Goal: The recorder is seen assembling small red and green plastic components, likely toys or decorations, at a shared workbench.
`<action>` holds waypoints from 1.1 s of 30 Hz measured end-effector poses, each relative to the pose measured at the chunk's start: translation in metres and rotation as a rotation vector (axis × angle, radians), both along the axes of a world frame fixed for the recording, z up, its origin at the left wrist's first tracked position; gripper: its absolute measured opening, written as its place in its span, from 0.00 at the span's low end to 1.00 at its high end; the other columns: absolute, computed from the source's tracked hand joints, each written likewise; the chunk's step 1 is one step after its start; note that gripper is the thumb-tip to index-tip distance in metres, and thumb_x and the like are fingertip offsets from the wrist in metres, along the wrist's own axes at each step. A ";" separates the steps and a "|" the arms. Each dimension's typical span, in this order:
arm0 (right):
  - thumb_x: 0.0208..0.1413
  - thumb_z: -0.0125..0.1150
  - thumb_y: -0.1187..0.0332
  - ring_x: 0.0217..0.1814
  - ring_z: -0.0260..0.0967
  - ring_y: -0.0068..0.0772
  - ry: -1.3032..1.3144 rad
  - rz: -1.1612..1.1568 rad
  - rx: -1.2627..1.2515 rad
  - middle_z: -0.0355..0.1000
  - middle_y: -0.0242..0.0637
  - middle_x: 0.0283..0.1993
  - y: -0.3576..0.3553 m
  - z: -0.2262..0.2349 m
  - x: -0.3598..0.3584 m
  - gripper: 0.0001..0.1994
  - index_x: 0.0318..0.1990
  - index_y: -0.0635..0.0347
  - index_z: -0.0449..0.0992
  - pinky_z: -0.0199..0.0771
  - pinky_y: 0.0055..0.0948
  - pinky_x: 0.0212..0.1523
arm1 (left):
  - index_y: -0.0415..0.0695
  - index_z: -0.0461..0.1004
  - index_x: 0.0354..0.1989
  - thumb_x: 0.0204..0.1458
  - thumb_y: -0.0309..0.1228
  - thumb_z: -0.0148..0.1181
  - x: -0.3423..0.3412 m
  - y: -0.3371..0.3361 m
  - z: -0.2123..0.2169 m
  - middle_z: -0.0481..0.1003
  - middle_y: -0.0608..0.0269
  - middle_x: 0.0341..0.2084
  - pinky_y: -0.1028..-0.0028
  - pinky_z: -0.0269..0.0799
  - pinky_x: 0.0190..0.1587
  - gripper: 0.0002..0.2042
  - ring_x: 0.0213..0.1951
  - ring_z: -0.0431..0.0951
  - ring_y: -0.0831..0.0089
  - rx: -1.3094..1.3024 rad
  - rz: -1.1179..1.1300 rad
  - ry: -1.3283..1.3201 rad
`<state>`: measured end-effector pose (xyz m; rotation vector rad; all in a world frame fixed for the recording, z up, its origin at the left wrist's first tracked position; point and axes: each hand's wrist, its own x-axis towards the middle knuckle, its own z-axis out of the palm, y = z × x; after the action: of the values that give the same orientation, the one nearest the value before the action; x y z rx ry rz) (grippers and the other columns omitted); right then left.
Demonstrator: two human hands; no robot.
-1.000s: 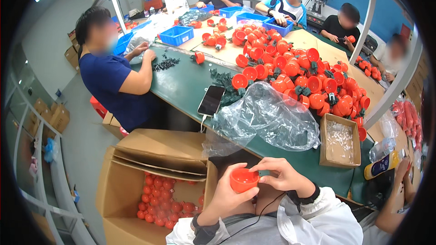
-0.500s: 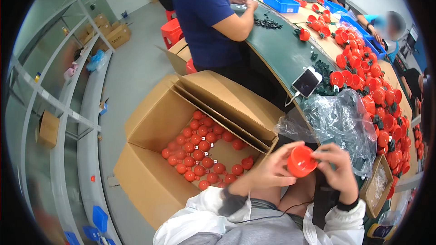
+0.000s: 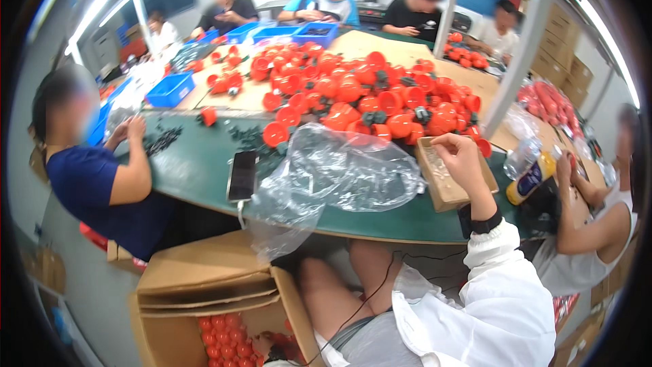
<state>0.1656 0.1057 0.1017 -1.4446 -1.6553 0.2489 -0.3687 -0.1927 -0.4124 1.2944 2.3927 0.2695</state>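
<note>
My right hand (image 3: 463, 166) hovers over a shallow cardboard tray (image 3: 454, 198) holding small whitish pieces. Its thumb and fingertips come together in a pinch, and whatever lies between them is too small to make out. Low in the picture, my left hand (image 3: 263, 345) reaches down into a big open carton (image 3: 297, 299), beside several round red plastic pieces (image 3: 223, 334). Shadow and the lower edge hide most of its fingers, so I cannot tell whether it holds anything. A heap of red plastic cups (image 3: 346, 88) lies beyond the tray.
A crumpled clear plastic bag (image 3: 339, 170) covers part of the green tabletop (image 3: 197, 170), beside a phone (image 3: 242, 175) on a white cable. Blue bins (image 3: 171, 90) stand farther back. A yellow-labelled bottle (image 3: 531, 178) lies at right. Co-workers sit around the table; a post (image 3: 521, 47) rises nearby.
The view has swung toward the table. Both hands had a red cup between them; now they are apart, the left down in the carton and the right over the tray.
</note>
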 end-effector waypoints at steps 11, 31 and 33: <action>0.38 0.60 0.74 0.26 0.71 0.31 -0.300 -0.204 -0.239 0.73 0.42 0.23 -0.014 -0.074 0.128 0.07 0.28 0.65 0.77 0.70 0.26 0.31 | 0.41 0.69 0.47 0.46 0.39 0.51 -0.054 0.018 0.103 0.70 0.53 0.45 0.70 0.72 0.40 0.21 0.42 0.72 0.63 0.723 0.160 -0.736; 0.39 0.58 0.74 0.23 0.69 0.30 -0.051 -0.144 -0.259 0.70 0.40 0.19 -0.008 -0.073 0.094 0.04 0.24 0.65 0.75 0.69 0.27 0.28 | 0.39 0.61 0.54 0.51 0.47 0.47 0.197 0.134 0.449 0.69 0.55 0.44 0.60 0.73 0.38 0.28 0.41 0.73 0.66 0.454 0.112 -1.981; 0.40 0.58 0.75 0.23 0.69 0.30 -0.108 -0.062 -0.247 0.70 0.41 0.19 -0.006 -0.075 0.090 0.03 0.25 0.64 0.75 0.68 0.27 0.28 | 0.37 0.57 0.56 0.51 0.43 0.47 0.228 0.139 0.439 0.68 0.54 0.47 0.55 0.68 0.48 0.27 0.46 0.71 0.63 0.272 0.042 -1.946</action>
<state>0.2559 0.0994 0.0268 -1.7180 -1.7090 0.3559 -0.1403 -0.0535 0.0268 0.4039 0.6650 1.1696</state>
